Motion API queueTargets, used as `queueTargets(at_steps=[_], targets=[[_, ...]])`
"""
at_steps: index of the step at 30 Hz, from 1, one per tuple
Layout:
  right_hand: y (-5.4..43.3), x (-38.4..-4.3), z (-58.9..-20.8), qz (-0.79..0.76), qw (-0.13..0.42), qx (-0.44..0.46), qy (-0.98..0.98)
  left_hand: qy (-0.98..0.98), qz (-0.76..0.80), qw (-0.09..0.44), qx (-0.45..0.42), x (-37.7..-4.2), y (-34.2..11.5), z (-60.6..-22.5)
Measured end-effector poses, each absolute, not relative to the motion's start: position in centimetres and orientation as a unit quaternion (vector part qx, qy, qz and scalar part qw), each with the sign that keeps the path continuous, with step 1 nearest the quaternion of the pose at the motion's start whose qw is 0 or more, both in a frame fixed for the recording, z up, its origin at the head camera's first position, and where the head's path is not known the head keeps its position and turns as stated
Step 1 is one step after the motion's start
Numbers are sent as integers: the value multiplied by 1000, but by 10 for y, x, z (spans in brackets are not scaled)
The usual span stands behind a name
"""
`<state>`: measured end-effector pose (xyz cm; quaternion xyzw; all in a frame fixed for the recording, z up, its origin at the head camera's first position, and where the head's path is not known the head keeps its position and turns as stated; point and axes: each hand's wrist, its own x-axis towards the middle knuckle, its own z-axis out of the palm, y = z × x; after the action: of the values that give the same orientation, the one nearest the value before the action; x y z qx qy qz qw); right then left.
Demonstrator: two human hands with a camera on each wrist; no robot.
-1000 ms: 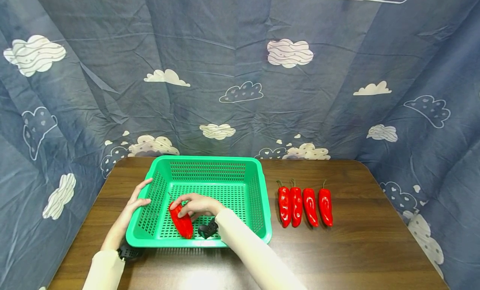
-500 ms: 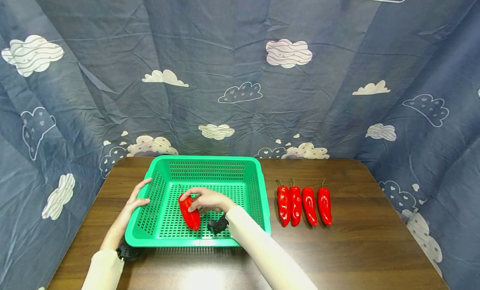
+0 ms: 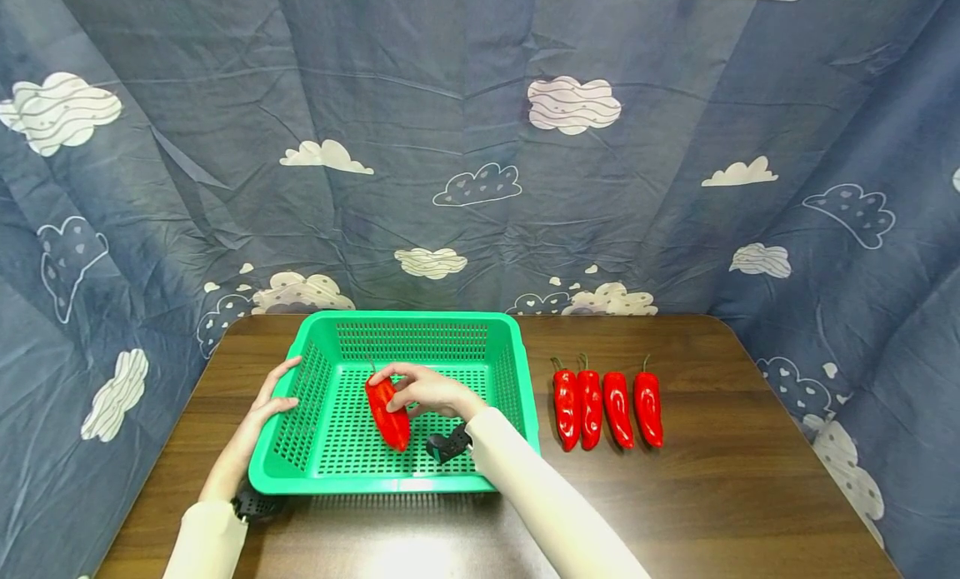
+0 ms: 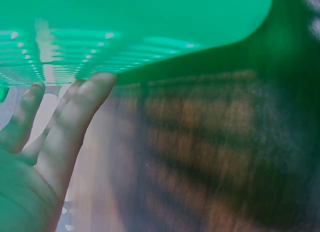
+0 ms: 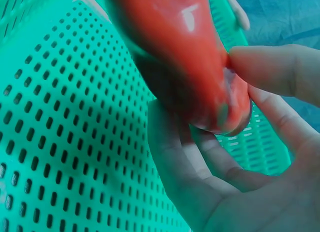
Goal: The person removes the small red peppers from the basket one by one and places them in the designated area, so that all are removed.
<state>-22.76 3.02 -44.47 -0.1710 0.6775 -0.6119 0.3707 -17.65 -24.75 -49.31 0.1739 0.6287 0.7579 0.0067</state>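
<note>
In the head view a red pepper (image 3: 392, 427) is over the floor of a green plastic basket (image 3: 405, 316), stem end pointing away. My right hand (image 3: 429, 392) grips its upper part from the right. Close up in the right wrist view, thumb and fingers (image 5: 165, 157) clasp one end of the glossy pepper (image 5: 175, 47), with the perforated basket floor beneath. My left hand (image 3: 258, 412) steadies the basket's left side from outside. The left wrist view has its fingers (image 4: 65, 137) extended, tips at the basket's underside edge.
Several red peppers (image 3: 591, 410) lie in a row on the brown wooden table (image 3: 712, 479), right of the basket. A dark blue curtain (image 3: 480, 129) with cloud prints hangs behind the table and along both sides.
My right hand has carried the pepper rightward and slightly away from the basket's near left area towards its middle. The left hand keeps its place at the basket's side.
</note>
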Motion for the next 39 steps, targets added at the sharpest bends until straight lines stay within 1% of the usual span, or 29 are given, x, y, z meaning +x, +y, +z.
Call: queueTargets(at_steps=[9, 16, 39], targets=[[49, -228, -438, -621, 351, -181, 677, 632, 754, 1, 176, -174, -247, -494], [67, -230, -431, -622, 336, -179, 684, 625, 761, 18, 172, -171, -247, -493], [123, -234, -421, -656, 280, -160, 682, 612, 767, -1, 194, -170, -245, -497]])
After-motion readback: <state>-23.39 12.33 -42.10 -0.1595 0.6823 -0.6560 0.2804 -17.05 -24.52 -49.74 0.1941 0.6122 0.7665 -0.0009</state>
